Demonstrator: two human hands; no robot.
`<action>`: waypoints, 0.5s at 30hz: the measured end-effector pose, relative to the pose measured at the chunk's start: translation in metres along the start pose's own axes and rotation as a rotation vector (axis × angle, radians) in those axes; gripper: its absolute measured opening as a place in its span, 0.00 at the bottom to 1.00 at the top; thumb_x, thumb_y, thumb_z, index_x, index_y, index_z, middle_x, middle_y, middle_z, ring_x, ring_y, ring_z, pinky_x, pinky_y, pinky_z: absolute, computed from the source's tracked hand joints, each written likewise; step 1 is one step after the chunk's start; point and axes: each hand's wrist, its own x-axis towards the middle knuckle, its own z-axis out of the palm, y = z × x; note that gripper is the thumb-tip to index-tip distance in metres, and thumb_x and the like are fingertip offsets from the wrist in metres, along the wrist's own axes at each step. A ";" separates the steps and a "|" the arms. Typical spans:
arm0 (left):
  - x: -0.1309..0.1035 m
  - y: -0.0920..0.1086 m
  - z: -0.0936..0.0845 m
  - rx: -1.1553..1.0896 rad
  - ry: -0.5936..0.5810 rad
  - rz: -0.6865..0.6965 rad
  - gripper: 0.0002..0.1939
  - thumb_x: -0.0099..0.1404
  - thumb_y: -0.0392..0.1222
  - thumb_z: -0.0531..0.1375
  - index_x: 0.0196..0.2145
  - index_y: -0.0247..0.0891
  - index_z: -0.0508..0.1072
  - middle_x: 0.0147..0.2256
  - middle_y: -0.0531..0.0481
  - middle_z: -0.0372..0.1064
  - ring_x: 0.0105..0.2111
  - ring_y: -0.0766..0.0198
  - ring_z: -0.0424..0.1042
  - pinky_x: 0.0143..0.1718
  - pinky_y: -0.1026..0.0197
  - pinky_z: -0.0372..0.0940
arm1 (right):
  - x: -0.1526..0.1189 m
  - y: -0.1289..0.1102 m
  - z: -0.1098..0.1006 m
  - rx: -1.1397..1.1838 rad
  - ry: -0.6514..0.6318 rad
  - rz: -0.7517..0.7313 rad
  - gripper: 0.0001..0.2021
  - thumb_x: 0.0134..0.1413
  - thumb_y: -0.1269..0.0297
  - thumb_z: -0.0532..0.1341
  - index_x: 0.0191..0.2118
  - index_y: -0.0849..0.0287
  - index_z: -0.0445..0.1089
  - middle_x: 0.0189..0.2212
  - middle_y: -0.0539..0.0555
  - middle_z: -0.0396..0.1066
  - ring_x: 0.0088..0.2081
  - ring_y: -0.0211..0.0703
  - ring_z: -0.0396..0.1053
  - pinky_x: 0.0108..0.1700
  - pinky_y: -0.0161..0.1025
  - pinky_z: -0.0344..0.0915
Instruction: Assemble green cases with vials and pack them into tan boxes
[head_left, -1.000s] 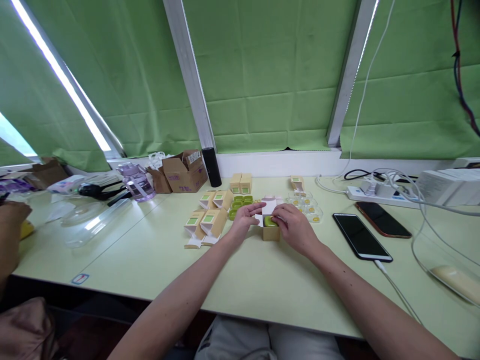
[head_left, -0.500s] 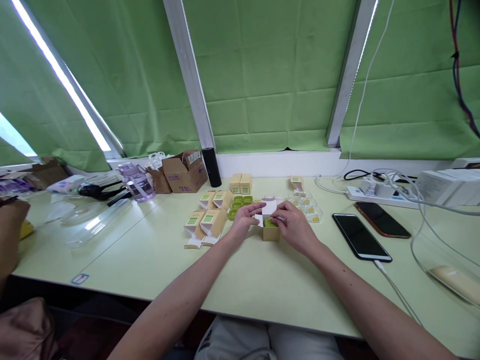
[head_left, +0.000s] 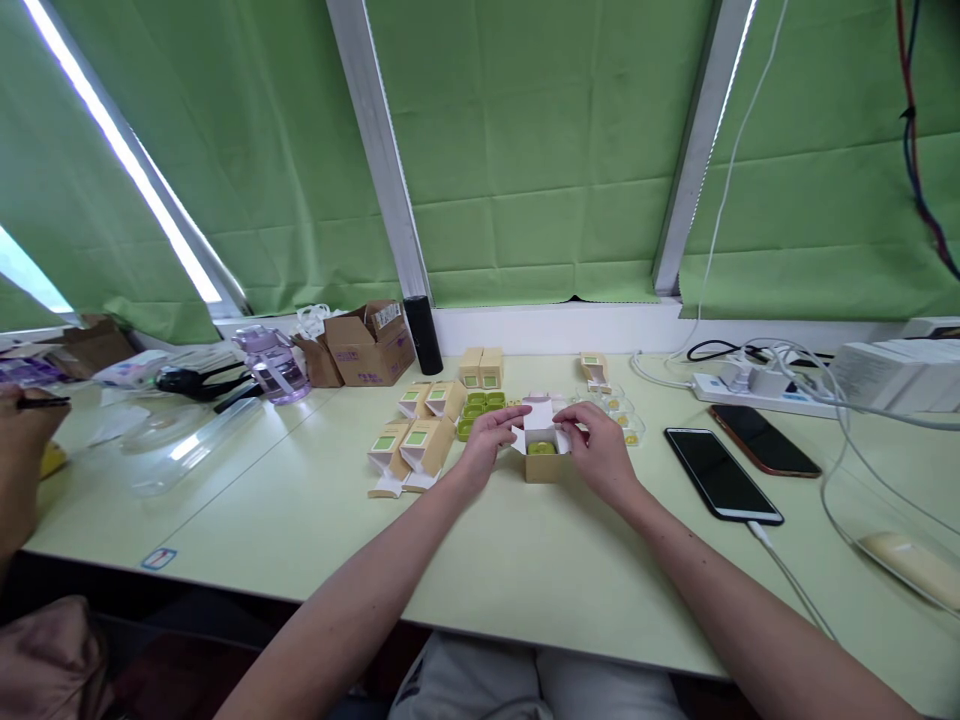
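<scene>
A small tan cardboard box (head_left: 542,468) stands upright on the table with its white lid and side flaps raised. Inside it sits a green object (head_left: 541,449), of which only the top shows. My left hand (head_left: 486,447) is at the box's left side, its thumb against the left flap and its forefinger stretched towards the lid. On the other side, my right hand (head_left: 600,450) has its fingers bent together at the right flap. Behind my left hand lies a green moulded tray (head_left: 475,402). Clear plastic cups with yellow contents (head_left: 619,412) are partly hidden behind my right hand.
Several open tan boxes (head_left: 425,445) stand to the left, with two more boxes (head_left: 481,368) behind. Two phones (head_left: 724,473) and a power strip (head_left: 787,396) with cables lie right. A purple bottle (head_left: 273,365) and another person's hand (head_left: 26,450) are at left.
My right hand has drawn back from the green object inside the box to the right flap, so the object's top shows more. At far left, the other person's hand has moved slightly.
</scene>
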 end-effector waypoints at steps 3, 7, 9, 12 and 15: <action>-0.001 0.001 0.001 -0.003 0.030 -0.013 0.28 0.44 0.34 0.59 0.44 0.35 0.85 0.38 0.44 0.82 0.36 0.59 0.72 0.38 0.60 0.60 | 0.001 0.002 -0.001 0.029 0.049 0.049 0.09 0.63 0.68 0.56 0.37 0.54 0.75 0.38 0.58 0.77 0.40 0.51 0.74 0.39 0.48 0.73; 0.000 0.001 0.001 -0.013 0.024 -0.011 0.27 0.44 0.34 0.58 0.43 0.34 0.85 0.39 0.44 0.83 0.39 0.57 0.74 0.40 0.59 0.61 | 0.001 0.007 -0.002 0.058 0.106 0.114 0.09 0.62 0.67 0.56 0.38 0.55 0.75 0.39 0.58 0.77 0.37 0.49 0.75 0.41 0.48 0.74; 0.000 0.000 0.001 -0.006 0.030 -0.016 0.27 0.44 0.34 0.58 0.43 0.35 0.85 0.41 0.43 0.83 0.42 0.55 0.75 0.42 0.58 0.62 | 0.001 0.009 -0.002 0.069 0.134 0.152 0.09 0.61 0.66 0.56 0.40 0.55 0.75 0.40 0.57 0.77 0.36 0.48 0.75 0.41 0.48 0.74; 0.001 -0.002 0.000 0.004 0.048 -0.029 0.28 0.44 0.33 0.59 0.43 0.36 0.85 0.43 0.43 0.82 0.45 0.54 0.75 0.44 0.58 0.63 | 0.002 0.012 -0.002 0.083 0.146 0.229 0.10 0.58 0.66 0.57 0.40 0.55 0.75 0.39 0.58 0.77 0.36 0.49 0.75 0.39 0.48 0.74; 0.002 -0.004 0.000 -0.002 0.043 -0.022 0.27 0.45 0.33 0.60 0.44 0.36 0.84 0.41 0.44 0.82 0.44 0.55 0.76 0.45 0.58 0.63 | 0.003 0.014 -0.001 0.122 0.128 0.312 0.10 0.56 0.63 0.59 0.41 0.55 0.75 0.39 0.59 0.77 0.36 0.50 0.74 0.34 0.46 0.72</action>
